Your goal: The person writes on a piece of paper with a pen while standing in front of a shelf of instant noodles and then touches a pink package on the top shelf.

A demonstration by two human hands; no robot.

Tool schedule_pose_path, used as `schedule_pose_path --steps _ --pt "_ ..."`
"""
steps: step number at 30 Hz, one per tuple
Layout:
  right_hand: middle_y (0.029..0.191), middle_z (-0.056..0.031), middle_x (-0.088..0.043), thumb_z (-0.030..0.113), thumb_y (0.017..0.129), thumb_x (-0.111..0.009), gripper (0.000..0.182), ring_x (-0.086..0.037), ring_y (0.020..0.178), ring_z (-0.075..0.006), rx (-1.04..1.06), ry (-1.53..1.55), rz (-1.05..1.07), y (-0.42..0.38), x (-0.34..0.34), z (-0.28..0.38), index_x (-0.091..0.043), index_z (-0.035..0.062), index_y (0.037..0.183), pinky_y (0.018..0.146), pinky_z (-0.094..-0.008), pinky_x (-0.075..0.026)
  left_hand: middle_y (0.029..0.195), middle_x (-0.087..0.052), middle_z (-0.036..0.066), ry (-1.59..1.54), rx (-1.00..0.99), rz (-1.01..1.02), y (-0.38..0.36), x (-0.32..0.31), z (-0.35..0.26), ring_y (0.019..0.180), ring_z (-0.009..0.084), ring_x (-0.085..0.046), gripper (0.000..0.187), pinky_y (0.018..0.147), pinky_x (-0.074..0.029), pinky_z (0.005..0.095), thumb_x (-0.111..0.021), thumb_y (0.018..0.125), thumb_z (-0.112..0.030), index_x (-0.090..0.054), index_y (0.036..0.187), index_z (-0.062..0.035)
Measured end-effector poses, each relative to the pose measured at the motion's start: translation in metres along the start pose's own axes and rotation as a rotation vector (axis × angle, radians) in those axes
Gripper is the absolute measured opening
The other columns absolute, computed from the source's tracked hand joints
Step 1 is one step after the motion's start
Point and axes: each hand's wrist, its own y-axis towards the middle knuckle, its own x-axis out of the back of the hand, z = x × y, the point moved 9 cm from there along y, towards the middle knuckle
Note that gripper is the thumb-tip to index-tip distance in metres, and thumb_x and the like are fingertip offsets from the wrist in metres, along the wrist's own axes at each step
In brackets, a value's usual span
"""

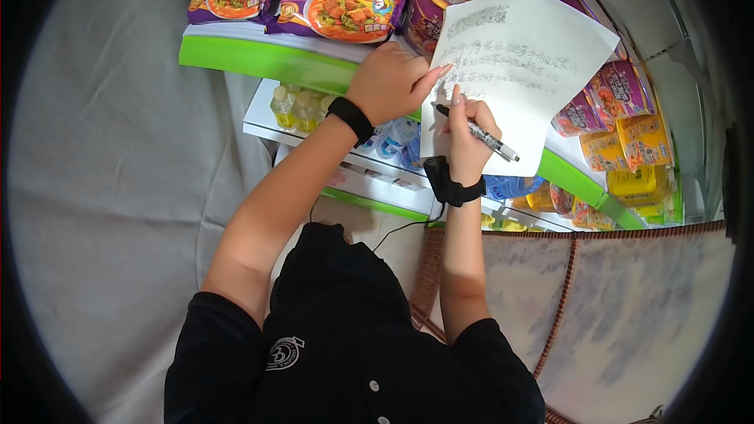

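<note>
A white sheet of paper [534, 71] with handwritten lines and a scribbled-out patch lies slanted over the noodle packs at the shelf front. My left hand [397, 82] is closed at the paper's left edge, thumb on the sheet; its other fingers curl out of sight. In my right hand [471, 129] is a patterned black-and-white pen [499, 146], its tip at the paper's left side, just below the writing. Both wrists wear black bands. Purple instant noodle bags [345, 0] sit directly beyond my left hand.
A green-edged shelf [236, 61] holds the noodles. Below, bottles [294, 110] stand on a lower tier. Purple and yellow noodle packs [628, 141] line the right side. Grey cloth [118, 188] hangs at left; a brown-trimmed cushioned surface [628, 306] is at lower right.
</note>
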Motion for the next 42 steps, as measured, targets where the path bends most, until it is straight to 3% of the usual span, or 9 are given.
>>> schedule_pose_path --steps 4,6,32,34,37,39,41,42 --pt "0.057 -0.0063 -0.052 0.004 0.083 -0.063 0.029 -0.046 0.056 -0.0124 -0.034 0.018 -0.012 0.0001 0.0019 -0.0049 -0.049 0.0002 0.058 0.053 -0.0272 -0.036 0.053 -0.052 0.008 0.025 -0.012 0.008 0.0010 0.0018 -0.0008 0.049 0.0261 -0.046 0.023 0.055 -0.037 0.0345 -0.061 0.083 -0.016 -0.059 0.062 -0.0064" --pt "0.056 -0.0061 -0.051 0.005 0.083 -0.063 0.029 -0.046 0.055 -0.0126 -0.044 0.018 -0.022 -0.0003 0.0003 -0.0041 -0.049 0.0001 0.058 0.053 -0.0274 -0.036 0.051 -0.051 0.009 0.020 0.002 0.001 0.0009 0.0020 -0.0011 0.052 0.0279 -0.052 0.032 0.059 -0.040 0.0372 -0.059 0.084 -0.022 -0.050 0.057 -0.0069" --pt "0.060 -0.0079 -0.051 0.002 0.084 -0.060 0.028 -0.046 0.057 -0.0151 -0.016 0.021 -0.019 -0.0036 0.0038 -0.0015 -0.046 -0.0025 0.061 0.056 -0.0276 -0.039 0.052 -0.052 0.009 0.037 0.005 0.033 0.0006 0.0027 -0.0033 0.052 0.0268 -0.052 0.032 0.060 -0.040 0.0363 -0.059 0.084 -0.021 -0.051 0.057 -0.0062" --pt "0.058 -0.0024 -0.052 0.012 0.091 -0.056 0.033 -0.040 0.048 -0.0050 0.140 -0.099 0.029 -0.0039 -0.0002 0.0027 -0.046 0.0020 0.061 0.048 -0.0207 -0.033 0.052 -0.052 0.008 0.042 -0.001 0.026 0.0012 0.0031 -0.0034 0.052 0.0267 -0.052 0.031 0.060 -0.040 0.0363 -0.059 0.084 -0.021 -0.052 0.058 -0.0061" --pt "0.058 -0.0024 -0.052 0.012 0.091 -0.055 0.033 -0.040 0.047 -0.0048 0.146 -0.059 0.001 -0.0040 0.0024 0.0019 -0.045 0.0019 0.061 0.047 -0.0204 -0.033 0.052 -0.052 0.008 0.034 0.007 0.033 0.0002 0.0014 -0.0019 0.052 0.0264 -0.052 0.031 0.060 -0.040 0.0360 -0.059 0.084 -0.022 -0.052 0.058 -0.0059" --pt "0.058 -0.0025 -0.052 0.012 0.091 -0.055 0.033 -0.040 0.047 -0.0049 0.145 -0.066 0.017 -0.0044 0.0016 0.0018 -0.045 0.0018 0.061 0.046 -0.0204 -0.032 0.053 -0.051 0.007 0.013 -0.004 0.013 0.0004 0.0030 -0.0025 0.049 0.0262 -0.048 0.024 0.057 -0.038 0.0349 -0.061 0.081 -0.015 -0.054 0.060 -0.0060" --pt "0.058 -0.0025 -0.052 0.012 0.091 -0.055 0.034 -0.039 0.046 -0.0050 0.143 -0.073 0.033 -0.0050 0.0000 0.0044 -0.045 0.0018 0.061 0.045 -0.0204 -0.032 0.052 -0.051 0.008 0.025 0.000 0.023 0.0004 0.0026 -0.0025 0.050 0.0263 -0.050 0.028 0.059 -0.039 0.0353 -0.060 0.083 -0.018 -0.052 0.059 -0.0061" --pt "0.059 -0.0057 -0.051 0.006 0.086 -0.058 0.029 -0.044 0.054 -0.0122 0.065 -0.029 0.006 -0.0046 0.0018 0.0028 -0.046 0.0000 0.060 0.052 -0.0252 -0.037 0.052 -0.052 0.008 0.035 0.003 0.034 -0.0002 0.0015 -0.0026 0.051 0.0264 -0.051 0.031 0.060 -0.039 0.0357 -0.059 0.084 -0.021 -0.051 0.058 -0.0062"
